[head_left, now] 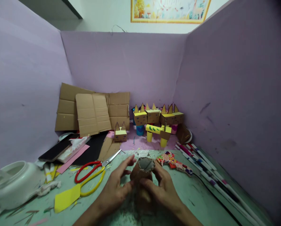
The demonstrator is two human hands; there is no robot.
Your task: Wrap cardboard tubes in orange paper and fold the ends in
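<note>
Head view: left hand (118, 183) loosely cupped, right hand (162, 183) gripping cardboard tube (140, 174).

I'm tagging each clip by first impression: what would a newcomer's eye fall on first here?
Probably the cluster of pointy-eared cardboard heads, right of centre at the back, before the lilac panel. Next, the brown tube at front centre, between the left grip and right grip. The scissors, with red and yellow handles, also stand out to the left.
</note>
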